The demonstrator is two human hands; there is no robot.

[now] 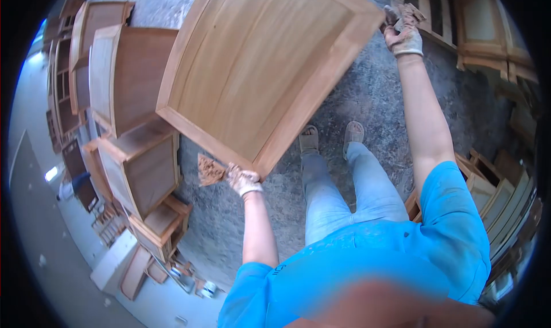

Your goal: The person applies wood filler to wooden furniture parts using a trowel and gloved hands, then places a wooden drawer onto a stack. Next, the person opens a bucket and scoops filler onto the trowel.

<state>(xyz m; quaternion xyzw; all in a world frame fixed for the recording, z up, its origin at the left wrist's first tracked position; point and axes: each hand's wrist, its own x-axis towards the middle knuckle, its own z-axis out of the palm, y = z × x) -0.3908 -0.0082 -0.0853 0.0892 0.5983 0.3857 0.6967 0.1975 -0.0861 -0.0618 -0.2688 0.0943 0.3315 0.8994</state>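
Note:
A large framed wooden panel [258, 52], like a piece of cabinet furniture, is held tilted in front of me above the floor. My left hand [245, 180], in a stained white glove, is closed at its near corner. A crumpled brown rag [210, 170] sticks out to the left of that hand. My right hand [405, 40], gloved too, is closed by the panel's far right corner. Another crumpled brown rag [411, 15] is bunched in it. The fingers of both hands are partly hidden by the rags and the panel edge.
Wooden cabinets [146, 170] stand stacked along the left, with more cabinet pieces [482, 24] at the upper right. Several panels [499, 204] lean at the lower right. My sandalled feet stand on the mottled grey floor [224, 224]. A white container [208, 288] sits at the lower left.

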